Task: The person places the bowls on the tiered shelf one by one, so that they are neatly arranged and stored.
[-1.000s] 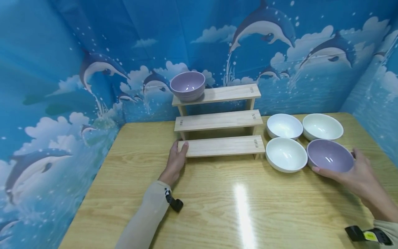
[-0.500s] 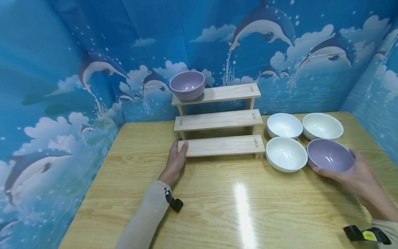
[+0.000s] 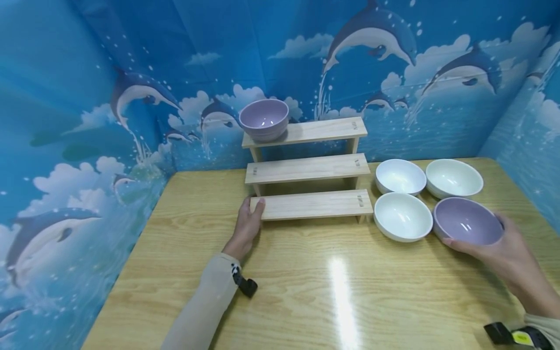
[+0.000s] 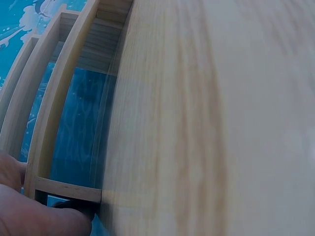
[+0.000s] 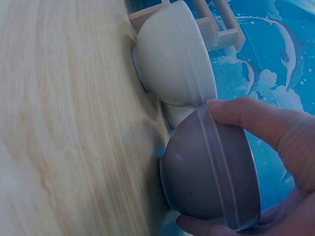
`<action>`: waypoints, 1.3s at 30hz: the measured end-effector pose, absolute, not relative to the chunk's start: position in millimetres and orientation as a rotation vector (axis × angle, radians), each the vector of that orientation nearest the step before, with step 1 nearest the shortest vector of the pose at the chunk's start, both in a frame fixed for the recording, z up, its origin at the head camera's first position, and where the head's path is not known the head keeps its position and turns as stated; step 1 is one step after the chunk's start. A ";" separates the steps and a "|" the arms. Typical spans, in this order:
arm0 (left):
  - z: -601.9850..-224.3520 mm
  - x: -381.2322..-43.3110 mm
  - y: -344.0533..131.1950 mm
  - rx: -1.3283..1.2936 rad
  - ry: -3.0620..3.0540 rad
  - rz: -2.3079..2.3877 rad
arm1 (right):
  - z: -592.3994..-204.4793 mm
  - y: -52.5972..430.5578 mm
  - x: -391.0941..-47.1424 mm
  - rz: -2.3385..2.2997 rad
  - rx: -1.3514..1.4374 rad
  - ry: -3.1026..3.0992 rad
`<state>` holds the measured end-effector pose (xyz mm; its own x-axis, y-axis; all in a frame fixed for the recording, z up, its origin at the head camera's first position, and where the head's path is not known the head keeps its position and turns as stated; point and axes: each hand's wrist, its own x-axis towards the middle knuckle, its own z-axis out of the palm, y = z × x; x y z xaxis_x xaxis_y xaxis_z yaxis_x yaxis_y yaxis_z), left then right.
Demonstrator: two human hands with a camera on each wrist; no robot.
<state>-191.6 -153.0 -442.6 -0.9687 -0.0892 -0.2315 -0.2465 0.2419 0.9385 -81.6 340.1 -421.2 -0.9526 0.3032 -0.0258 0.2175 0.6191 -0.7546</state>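
My right hand [image 3: 503, 248] grips a purple bowl [image 3: 468, 221] at the right of the table, thumb on the near side and fingers round its far right side. In the right wrist view the purple bowl [image 5: 211, 167] shows its ribbed outer wall, right beside a white bowl [image 5: 174, 54]. At the left end of the three-step wooden stand [image 3: 312, 205], my left hand [image 3: 246, 226] holds the lowest step, its thumb on top. The left wrist view shows that hand's thumb [image 4: 44, 216] near the stand's end. A second purple bowl [image 3: 264, 120] sits on the top step's left end.
Beside the held bowl stand three pale bowls: a front white bowl [image 3: 403, 217], a back white bowl [image 3: 400, 177] and an off-white bowl [image 3: 454, 178]. A dolphin-printed backdrop [image 3: 288, 58] rises behind and at the sides of the wooden table [image 3: 297, 282].
My right hand and the purple bowl in it have shifted slightly right and toward me. The left hand keeps its place on the stand.
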 end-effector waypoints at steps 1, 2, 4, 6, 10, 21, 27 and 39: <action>-442.5 -191.6 -153.0 -0.319 2.369 1.832 | -420.3 340.0 -80.9 1.248 -0.449 -2.731; -442.3 -191.7 -153.0 -0.318 2.369 1.835 | -419.5 340.0 -80.2 1.245 -0.455 -2.728; -442.3 -191.8 -153.1 -0.315 2.366 1.839 | -417.3 340.0 -78.8 1.237 -0.460 -2.719; -442.0 -191.8 -153.3 -0.316 2.363 1.841 | -414.6 340.1 -77.3 1.242 -0.452 -2.699; -442.4 -192.1 -153.8 -0.311 2.358 1.840 | -407.6 340.1 -73.4 1.275 -0.469 -2.668; -442.0 -191.9 -154.3 -0.312 2.348 1.846 | -390.9 338.4 -68.8 1.336 -0.445 -2.532; -441.6 -191.6 -154.3 -0.316 2.353 1.841 | -379.0 328.4 -66.7 1.331 -0.444 -2.528; -442.3 -190.9 -154.7 -0.311 2.362 1.821 | -355.2 302.6 -70.9 1.311 -0.395 -2.549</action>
<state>-190.9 -154.7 -442.3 -0.9684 -0.0763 -0.2376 -0.2492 0.2449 0.9370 -70.9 302.6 -355.2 -0.9326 0.3481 0.0952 0.1251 0.5592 -0.8195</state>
